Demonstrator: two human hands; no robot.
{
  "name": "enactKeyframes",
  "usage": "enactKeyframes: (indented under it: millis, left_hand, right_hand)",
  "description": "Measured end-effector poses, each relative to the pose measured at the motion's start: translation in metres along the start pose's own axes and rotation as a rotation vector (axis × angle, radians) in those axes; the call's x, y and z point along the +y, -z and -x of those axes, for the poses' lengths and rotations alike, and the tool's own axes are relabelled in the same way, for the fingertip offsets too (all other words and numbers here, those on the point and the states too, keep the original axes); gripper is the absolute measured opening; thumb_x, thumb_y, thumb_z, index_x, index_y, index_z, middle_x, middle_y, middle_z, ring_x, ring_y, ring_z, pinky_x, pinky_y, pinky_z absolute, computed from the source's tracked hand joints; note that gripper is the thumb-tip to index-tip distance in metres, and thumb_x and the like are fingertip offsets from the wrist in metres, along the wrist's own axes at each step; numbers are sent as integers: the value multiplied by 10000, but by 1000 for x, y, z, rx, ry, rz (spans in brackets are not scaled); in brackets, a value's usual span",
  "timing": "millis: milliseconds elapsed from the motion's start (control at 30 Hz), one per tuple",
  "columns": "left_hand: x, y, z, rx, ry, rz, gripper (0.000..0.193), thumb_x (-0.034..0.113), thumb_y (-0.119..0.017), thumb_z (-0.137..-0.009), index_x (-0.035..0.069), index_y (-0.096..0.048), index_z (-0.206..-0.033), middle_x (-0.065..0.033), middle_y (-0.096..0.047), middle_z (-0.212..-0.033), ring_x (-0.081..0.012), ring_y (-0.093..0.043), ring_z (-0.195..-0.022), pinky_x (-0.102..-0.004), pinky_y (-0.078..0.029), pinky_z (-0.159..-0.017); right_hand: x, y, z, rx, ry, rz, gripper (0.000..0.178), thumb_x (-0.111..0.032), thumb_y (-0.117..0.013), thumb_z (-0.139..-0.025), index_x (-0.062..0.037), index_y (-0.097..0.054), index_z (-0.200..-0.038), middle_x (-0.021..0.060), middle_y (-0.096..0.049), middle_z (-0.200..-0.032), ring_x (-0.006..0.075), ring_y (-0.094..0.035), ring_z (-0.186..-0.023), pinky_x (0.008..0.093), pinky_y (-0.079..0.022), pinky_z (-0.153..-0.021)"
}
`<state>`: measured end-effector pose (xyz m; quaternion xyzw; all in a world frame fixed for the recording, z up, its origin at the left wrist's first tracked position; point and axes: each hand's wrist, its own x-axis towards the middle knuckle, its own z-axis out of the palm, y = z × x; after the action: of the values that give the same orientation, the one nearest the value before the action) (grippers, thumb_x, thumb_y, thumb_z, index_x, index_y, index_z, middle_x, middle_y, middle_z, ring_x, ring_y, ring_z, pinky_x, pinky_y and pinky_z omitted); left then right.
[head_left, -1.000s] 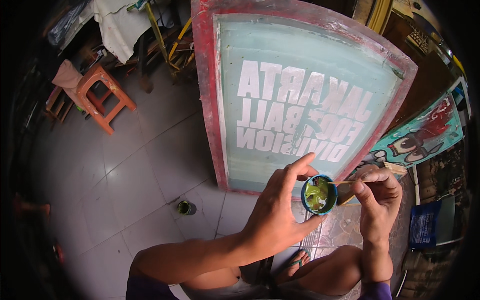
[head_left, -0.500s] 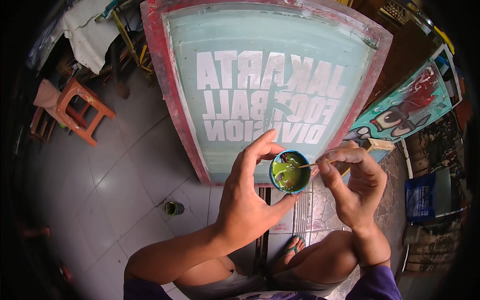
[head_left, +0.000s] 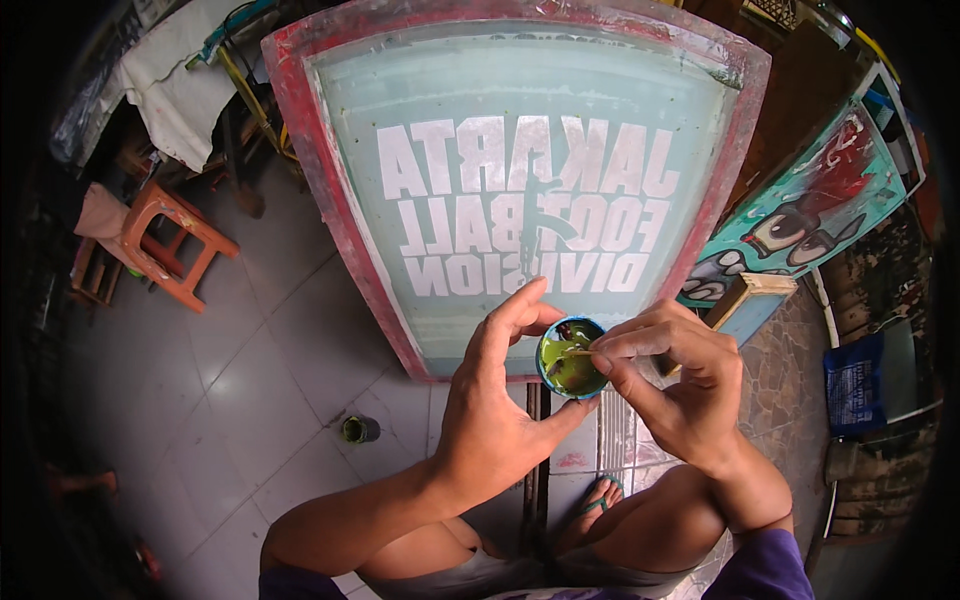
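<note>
In my left hand (head_left: 490,400) I hold a small round cup (head_left: 548,383) with a blue rim, its thumb and fingers curled around the sides. Green liquid (head_left: 572,372) with pale streaks and dark bits lies inside it. My right hand (head_left: 680,375) pinches a thin wooden stick (head_left: 578,353), whose far end dips into the liquid. Just beyond both hands leans a screen printing frame (head_left: 440,345) with red-stained edges; its pale green mesh bears large mirrored block lettering in white.
A small dark container (head_left: 360,429) with a green-stained mouth is on the tiled floor at left. Farther back stands an orange plastic stool (head_left: 185,245). On the right are a painted cartoon panel (head_left: 810,220), a smaller wooden frame (head_left: 750,300) and a blue bag (head_left: 853,385).
My right hand has moved left, over the cup's edge, and the stick reaches deeper into the green liquid. The whole view has shifted slightly; my left hand keeps its grip.
</note>
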<state>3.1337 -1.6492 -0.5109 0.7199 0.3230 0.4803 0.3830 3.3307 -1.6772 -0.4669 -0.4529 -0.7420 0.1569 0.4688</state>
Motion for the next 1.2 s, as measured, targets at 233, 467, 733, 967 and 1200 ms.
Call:
enactKeyframes:
  millis: [233,467,733,967,1200]
  left_hand:
    - [3,1,1,-29,20,-18,960,28,-900,-746,19,-369,-1546,-147,-603,-1322,-234,-612,-1211,-420,-452,-1102]
    - [3,1,1,-21,25,-29,966,31,-904,-743,19,-366,-1546,-140,-607,-1316,-235,-613,-1212,-422,-451,-1104]
    - [0,2,7,-25,47,-43,959,43,-908,-740,28,-377,-1538,-127,-625,-1286,-239,-604,-1227,-427,-440,-1113]
    - [0,-1,4,-36,13,-31,968,40,-906,-732,30,-374,-1541,-136,-632,-1269,-253,-605,-1232,-442,-435,-1118]
    - [1,-1,5,-46,12,-22,982,45,-911,-728,31,-367,-1545,-136,-635,-1264,-262,-611,-1229,-452,-439,-1124]
  right_hand:
    - [3,1,0,4,18,-15,185,87,-785,-783,-26,-763,-927,85,-780,-906,217,-723,-846,327,-559,-772]
    - [2,4,-1,-8,-22,-42,172,83,-781,-791,-21,-761,-927,82,-781,-909,211,-723,-849,330,-561,-784]
    - [18,35,-83,37,312,-104,82,30,-777,-862,32,-738,-934,125,-774,-913,188,-738,-889,323,-577,-848]
    - [23,50,-233,-497,356,140,126,-79,-783,-897,-34,-795,-1014,69,-795,-963,145,-738,-902,304,-591,-846]
    - [11,41,-238,-529,285,323,145,-89,-796,-886,-51,-802,-1026,62,-794,-953,139,-723,-885,300,-574,-834]
